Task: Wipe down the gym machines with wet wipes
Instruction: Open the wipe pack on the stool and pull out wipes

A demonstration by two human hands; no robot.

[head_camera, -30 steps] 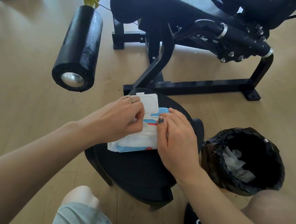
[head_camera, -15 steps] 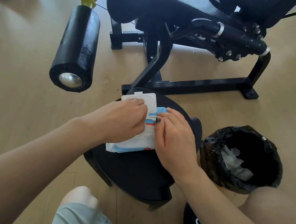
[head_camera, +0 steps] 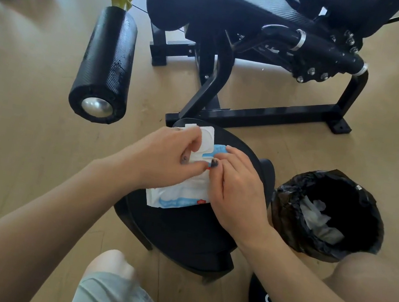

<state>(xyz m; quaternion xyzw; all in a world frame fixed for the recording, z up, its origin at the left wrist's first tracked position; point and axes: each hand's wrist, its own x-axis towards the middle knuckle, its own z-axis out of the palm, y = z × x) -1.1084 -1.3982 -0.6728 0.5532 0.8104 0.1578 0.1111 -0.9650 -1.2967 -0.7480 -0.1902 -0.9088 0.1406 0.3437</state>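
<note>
My left hand [head_camera: 163, 155] curled over wipes pack [head_camera: 181, 195], fingers pinching at opening beside raised lid [head_camera: 207, 139]. My right hand [head_camera: 236, 190] pressing pack down, thumb curled onto it. Pack lies on black stool [head_camera: 180, 229]. Gym machine [head_camera: 240, 21] beyond; lined bin [head_camera: 326, 215] right; wood floor [head_camera: 23, 70].

Gym, black padded machine [head_camera: 231, 7], foam roller pad [head_camera: 104, 65]
</note>
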